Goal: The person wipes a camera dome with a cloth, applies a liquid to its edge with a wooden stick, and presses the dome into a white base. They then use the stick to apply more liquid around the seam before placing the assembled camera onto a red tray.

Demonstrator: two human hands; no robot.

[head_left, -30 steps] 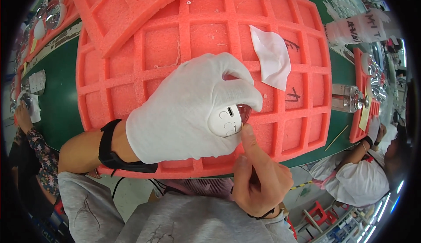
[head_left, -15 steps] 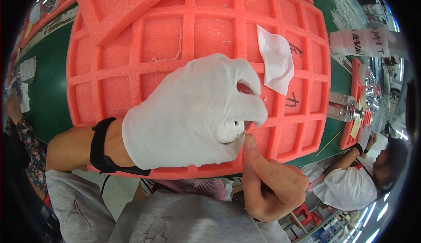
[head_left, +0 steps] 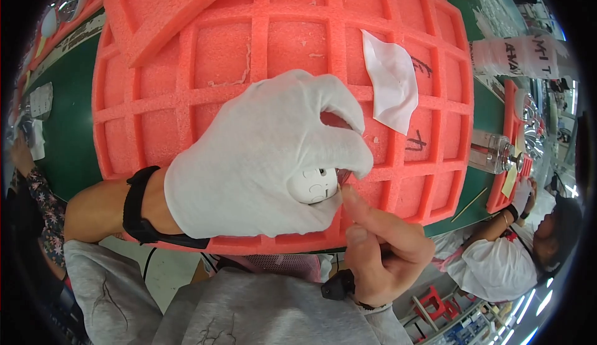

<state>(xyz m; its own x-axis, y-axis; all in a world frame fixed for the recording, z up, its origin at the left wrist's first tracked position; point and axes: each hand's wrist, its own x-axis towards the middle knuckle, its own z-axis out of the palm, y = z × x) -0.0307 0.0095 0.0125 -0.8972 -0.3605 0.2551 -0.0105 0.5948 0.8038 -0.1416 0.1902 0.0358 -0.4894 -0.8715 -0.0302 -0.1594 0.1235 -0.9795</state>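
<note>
My left hand, in a white cloth glove, curls around a small rounded white plastic device with a dark opening on its face. The glove covers most of that device. At its right edge, the bare index fingertip of my right hand reaches in close; whether it touches is hard to tell. My right thumb is apart from the index finger, nothing shows between them, and the other fingers are bent. Both hands are above a pink foam tray divided into square pockets. A white cloth lies across its right pockets.
A second foam tray overlaps the far left corner. Right of the tray are a clear pump bottle, a thin stick and a wrapped roll on the green table. One co-worker sits at right; another person's sleeve shows at left.
My left hand and the device have shifted slightly left, and the device has turned a little. My right thumb has moved up nearer the index finger, which stays beside the device.
</note>
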